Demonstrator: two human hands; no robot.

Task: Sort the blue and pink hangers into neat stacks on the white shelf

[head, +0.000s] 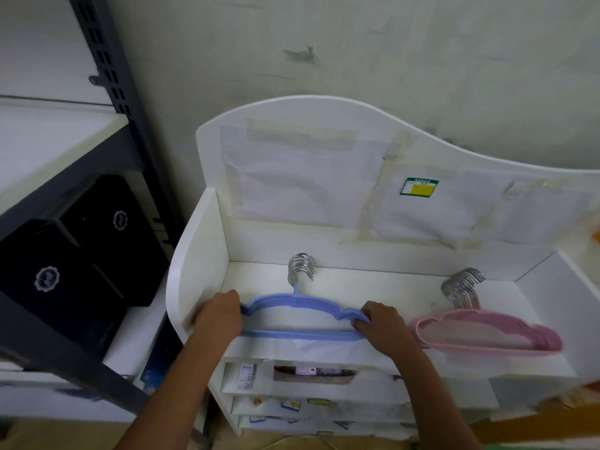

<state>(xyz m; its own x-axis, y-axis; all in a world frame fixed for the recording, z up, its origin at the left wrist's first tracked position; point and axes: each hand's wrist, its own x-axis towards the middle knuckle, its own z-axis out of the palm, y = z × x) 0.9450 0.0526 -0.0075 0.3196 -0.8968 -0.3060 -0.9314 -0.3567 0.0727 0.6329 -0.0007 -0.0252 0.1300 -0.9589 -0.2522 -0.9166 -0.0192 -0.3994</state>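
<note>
A stack of blue plastic hangers with steel hooks (300, 308) lies in the white shelf's (201, 271) top tray, left side. The left hand (218, 315) and right hand (380, 324) curl their fingers round its two ends. A stack of pink plastic hangers (487, 332) lies in the same tray, well apart to the right. Small items fill the slot below.

On the shelf (373, 280), one hanger stack (300, 316) lies left, the other stack (487, 332) right, well apart.
</note>
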